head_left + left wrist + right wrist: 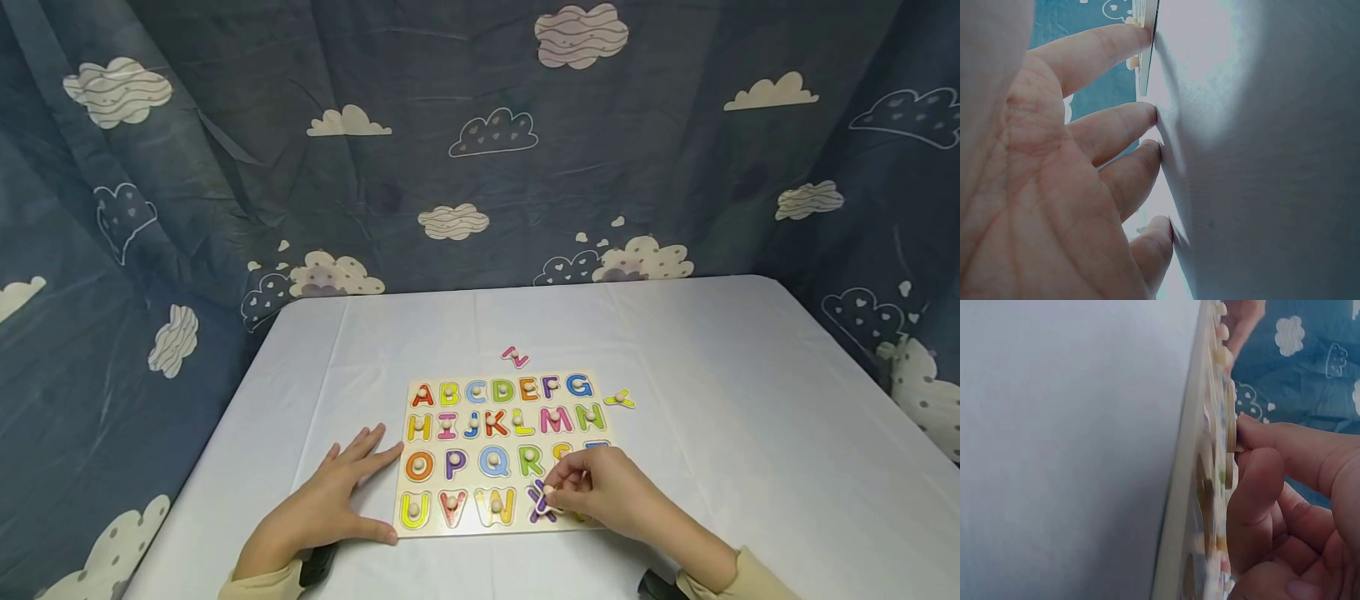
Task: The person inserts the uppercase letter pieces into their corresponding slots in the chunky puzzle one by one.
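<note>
A wooden alphabet puzzle board (442,534) lies on the table with its knobbed letter pieces in rows. My right hand (611,492) pinches the knob of the purple letter X piece (536,496) between thumb and fingers, over the bottom row right of the W piece (496,506). In the right wrist view the X piece (1230,419) stands a little proud of the board. Spread out, my left hand (322,504) rests on the table, index fingertip and thumb touching the board's left edge. My right hand hides the bottom right part of the board.
A pink letter Z piece (515,357) lies on the white tablecloth (712,367) behind the board. Off the board's upper right side is a yellow-green letter Y piece (620,399). A dark cloud-patterned curtain (420,75) surrounds the table's back and sides.
</note>
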Tool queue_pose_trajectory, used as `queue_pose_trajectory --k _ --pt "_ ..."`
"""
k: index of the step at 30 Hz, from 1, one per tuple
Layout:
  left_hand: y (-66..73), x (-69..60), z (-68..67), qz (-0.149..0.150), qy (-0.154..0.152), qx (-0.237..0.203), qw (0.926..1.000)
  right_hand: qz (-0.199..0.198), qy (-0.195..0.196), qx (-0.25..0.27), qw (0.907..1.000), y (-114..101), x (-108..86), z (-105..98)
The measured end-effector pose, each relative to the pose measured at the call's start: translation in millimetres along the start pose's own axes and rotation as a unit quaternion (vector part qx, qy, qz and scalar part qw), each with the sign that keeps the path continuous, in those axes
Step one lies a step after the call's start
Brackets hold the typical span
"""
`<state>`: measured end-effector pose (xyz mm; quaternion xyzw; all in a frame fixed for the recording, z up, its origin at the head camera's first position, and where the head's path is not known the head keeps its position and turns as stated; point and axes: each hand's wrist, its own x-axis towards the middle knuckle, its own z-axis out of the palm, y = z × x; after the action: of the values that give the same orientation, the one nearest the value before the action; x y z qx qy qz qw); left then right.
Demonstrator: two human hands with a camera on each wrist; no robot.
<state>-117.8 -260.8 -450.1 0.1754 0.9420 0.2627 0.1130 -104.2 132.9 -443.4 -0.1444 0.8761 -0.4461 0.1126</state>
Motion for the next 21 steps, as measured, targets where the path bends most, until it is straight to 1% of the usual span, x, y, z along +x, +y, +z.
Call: queue_pose_trajectory --k 4,9,13,21 --pt "-0.4 0.4 0.2 0.001 0.002 0.002 1.0000 -0.012 0.000 0.003 0.9999 -0.2 -1.3 4.7" --pt "-2.2 1.8 1.9 -0.005 0.000 -0.001 1.0000 -0.013 -0.008 -0.002 0.9999 0.0 -1.9 8.1" --pt "-3.1 1.6 2.2 -0.001 0.000 -0.001 1.0000 -0.018 -0.011 -0.001 0.9998 -1.0 -2.7 9.5" --pt "-3.4 1.0 1.3 0.004 0.001 0.000 1.0000 -0.028 -0.007 -0.024 0.9993 -2.7 -1.8 11.2"
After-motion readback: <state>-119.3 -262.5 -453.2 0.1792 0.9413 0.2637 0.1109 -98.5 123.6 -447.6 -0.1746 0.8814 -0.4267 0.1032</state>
